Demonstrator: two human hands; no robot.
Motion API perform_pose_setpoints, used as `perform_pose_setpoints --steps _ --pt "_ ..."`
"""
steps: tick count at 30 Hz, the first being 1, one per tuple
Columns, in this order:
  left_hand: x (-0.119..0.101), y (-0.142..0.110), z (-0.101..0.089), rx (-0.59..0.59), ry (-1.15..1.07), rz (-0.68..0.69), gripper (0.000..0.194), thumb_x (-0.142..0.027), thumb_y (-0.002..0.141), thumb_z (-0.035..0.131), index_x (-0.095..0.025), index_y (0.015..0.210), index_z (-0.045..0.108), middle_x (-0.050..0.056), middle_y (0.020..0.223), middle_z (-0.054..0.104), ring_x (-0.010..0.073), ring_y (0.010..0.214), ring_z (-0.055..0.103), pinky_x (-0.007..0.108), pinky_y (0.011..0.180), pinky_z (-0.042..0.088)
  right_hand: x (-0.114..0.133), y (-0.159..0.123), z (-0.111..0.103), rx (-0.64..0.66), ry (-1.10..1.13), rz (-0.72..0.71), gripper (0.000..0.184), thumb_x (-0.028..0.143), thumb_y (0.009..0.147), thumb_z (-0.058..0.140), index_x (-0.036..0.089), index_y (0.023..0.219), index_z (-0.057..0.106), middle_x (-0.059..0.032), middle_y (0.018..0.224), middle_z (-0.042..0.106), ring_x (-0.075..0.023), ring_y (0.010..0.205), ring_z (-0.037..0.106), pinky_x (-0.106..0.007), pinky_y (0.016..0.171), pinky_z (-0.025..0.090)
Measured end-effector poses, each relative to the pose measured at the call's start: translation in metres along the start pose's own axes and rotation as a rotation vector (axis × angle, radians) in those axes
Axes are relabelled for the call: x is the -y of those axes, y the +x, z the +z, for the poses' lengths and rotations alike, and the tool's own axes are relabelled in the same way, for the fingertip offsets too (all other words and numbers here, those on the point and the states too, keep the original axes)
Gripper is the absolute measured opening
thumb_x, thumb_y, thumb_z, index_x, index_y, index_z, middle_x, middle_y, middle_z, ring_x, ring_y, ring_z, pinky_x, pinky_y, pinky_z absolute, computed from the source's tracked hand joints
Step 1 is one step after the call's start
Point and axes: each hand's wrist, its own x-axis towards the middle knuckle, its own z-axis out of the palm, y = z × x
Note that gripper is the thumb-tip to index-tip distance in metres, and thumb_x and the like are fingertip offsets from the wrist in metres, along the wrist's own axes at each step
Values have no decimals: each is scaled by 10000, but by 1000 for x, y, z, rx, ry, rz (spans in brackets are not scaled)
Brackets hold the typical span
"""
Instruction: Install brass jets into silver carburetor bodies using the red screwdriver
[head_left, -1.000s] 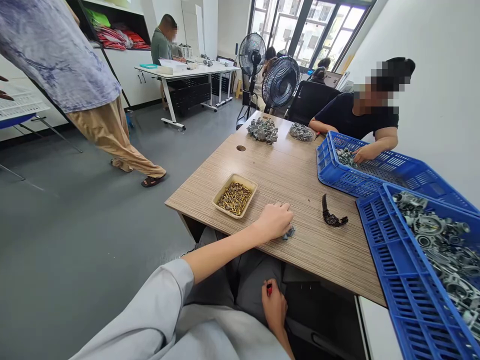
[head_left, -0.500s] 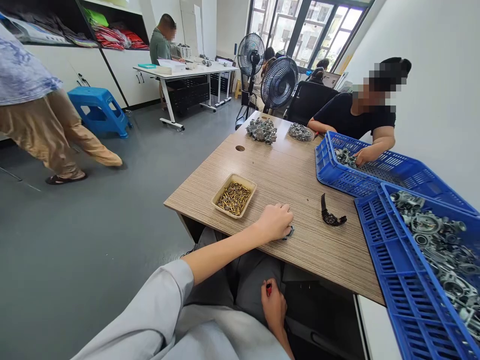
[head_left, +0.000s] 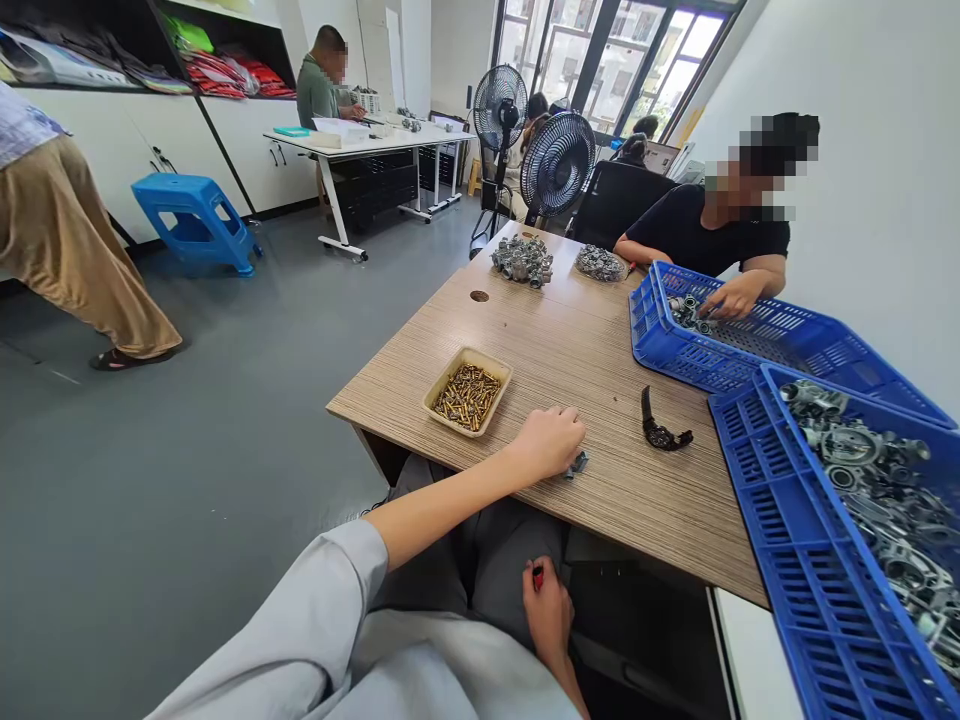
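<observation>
My left hand [head_left: 550, 443] rests near the table's front edge, its fingers curled down over a small grey metal part [head_left: 577, 464]. Most of that part is hidden under the palm; only an edge sticks out to the right. Low over my lap, my right hand [head_left: 549, 608] is closed around a red-and-black handle [head_left: 538, 577]; just its end shows, and the rest of the tool is out of sight. Left of my left hand stands a cream tray [head_left: 433, 408] filled with small brass-coloured screw-like pieces [head_left: 469, 397].
A black wristwatch [head_left: 661, 432] lies right of my left hand. Blue crates [head_left: 739, 440] with metal carburetor-like bodies [head_left: 855, 450] line the right side, where a co-worker's hand [head_left: 735, 295] reaches in. Farther back are piled metal parts [head_left: 523, 262] and a bag of small parts [head_left: 600, 263].
My left hand has barely shifted, and slightly more of the grey part shows beside it. The co-worker's hand has lifted a little in the crate. A person at left has bent and moved left.
</observation>
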Motion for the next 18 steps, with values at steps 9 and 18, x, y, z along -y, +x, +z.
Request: perform_pose_setpoints --steps 9,18 --pt "1 0 0 -7 -11 -3 243 -300 1066 572 -136 1183 708 153 1276 673 300 1140 721 395 833 634 4 0 -4 -19 -7 7 318 462 1070 472 259 983 701 -53 832 806 -242 759 778 -283 623 398" --pt "0 -2 -3 14 -21 6 245 -279 1050 563 -138 1199 696 160 1294 671 297 1138 718 391 835 632 0 0 -1 -3 7 -17 352 487 1092 418 261 977 662 -48 828 791 -242 739 757 -285 617 370"
